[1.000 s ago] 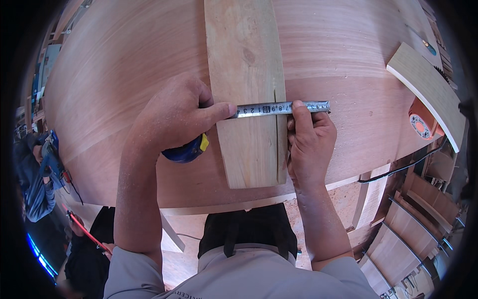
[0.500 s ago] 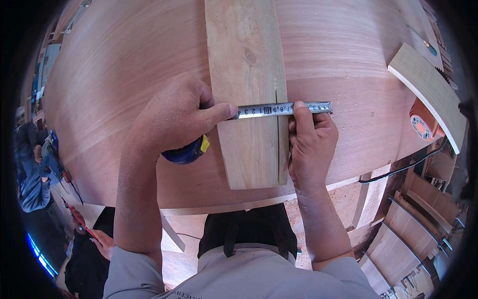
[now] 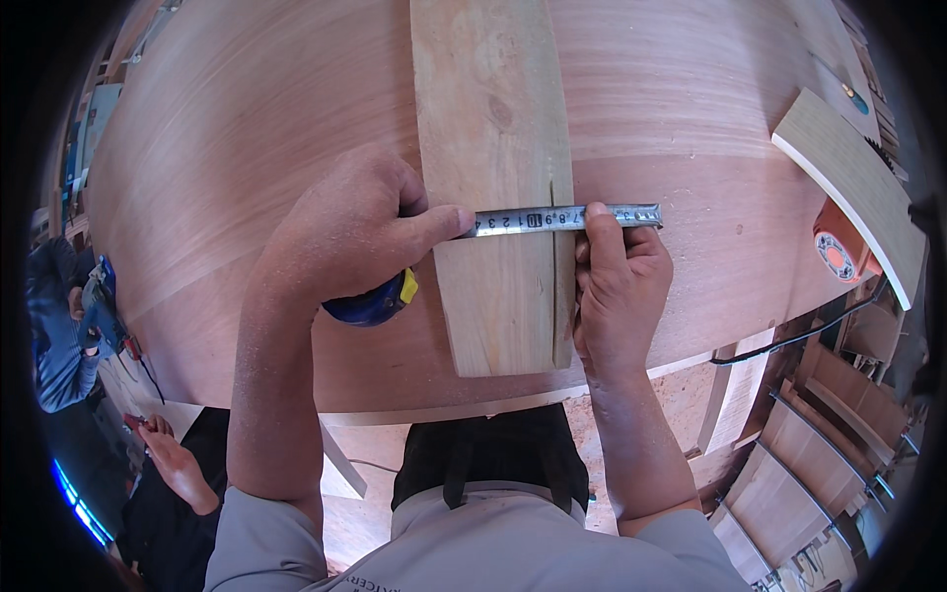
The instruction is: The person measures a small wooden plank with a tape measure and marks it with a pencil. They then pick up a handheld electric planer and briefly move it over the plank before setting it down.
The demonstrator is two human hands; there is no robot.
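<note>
Steel tape-measure blade (image 3: 541,220), silver: a printed scale of dark numerals and fine graduation marks along its length, legible in the stretch between the two thumbs, with one value set off in a dark block. Grey shirt (image 3: 513,538): a short line of small dark lettering (image 3: 377,584) low on the front, only partly in view at the lower edge. Orange tool (image 3: 834,225): a round pale label (image 3: 835,258) with dark markings, too small to read.

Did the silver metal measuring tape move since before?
No; against the long, pale wooden board, the silver metal measuring tape sits in the same place.
</note>
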